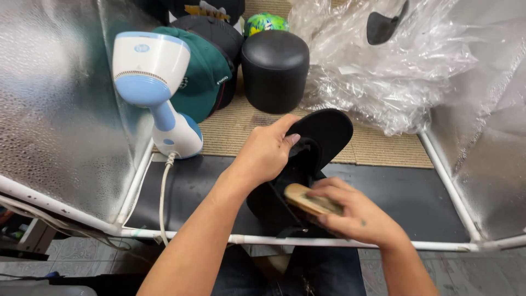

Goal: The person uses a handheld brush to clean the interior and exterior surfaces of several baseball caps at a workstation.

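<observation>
My left hand [267,152] grips a black cap [323,134] near where its brim meets the crown, holding it tilted over the black mat [405,192]. My right hand [350,211] holds a wooden-backed brush [307,200] pressed against the lower part of the cap's crown. The brush's bristles are hidden against the fabric. The cap's brim points up and to the right.
A white and blue handheld steamer [156,82] stands at the left, its cord trailing down. Behind it lie a green cap [205,71], a dark cap [219,30] and a black cylinder form [275,68]. Crumpled clear plastic [383,60] fills the right. White pipe frame [350,241] and foil walls surround the area.
</observation>
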